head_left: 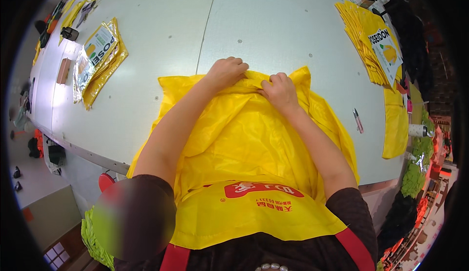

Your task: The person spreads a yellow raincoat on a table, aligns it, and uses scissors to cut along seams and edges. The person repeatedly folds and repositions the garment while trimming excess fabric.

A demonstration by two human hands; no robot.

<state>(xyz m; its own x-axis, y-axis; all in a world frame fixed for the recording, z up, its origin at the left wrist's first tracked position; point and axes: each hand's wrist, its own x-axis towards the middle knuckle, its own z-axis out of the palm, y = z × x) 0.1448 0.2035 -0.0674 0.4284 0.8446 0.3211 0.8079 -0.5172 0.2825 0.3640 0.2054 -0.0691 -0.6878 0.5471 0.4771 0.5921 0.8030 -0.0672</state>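
A large piece of shiny yellow fabric [229, 119] is spread, rumpled, from the table toward my body; whether it is a finished garment cannot be told. At its far edge my left hand [229, 73] is closed, fingers curled down onto a folded band of the cloth. Just to the right, my right hand [280, 90] pinches the same band between thumb and fingers. Between the two hands the fabric is gathered into a seam or fold. A stiff corner stands up right of my right hand. The yellow bib [205, 227] of my apron, with red straps, overlaps the near end.
Clear bags of folded yellow goods [105, 61] lie at the left beside a brown block [64, 70]. A stack of folded yellow pieces [364, 46] sits at the right. Nearer are thread snips [358, 120], a yellow strip [394, 124] and a white spool [416, 130].
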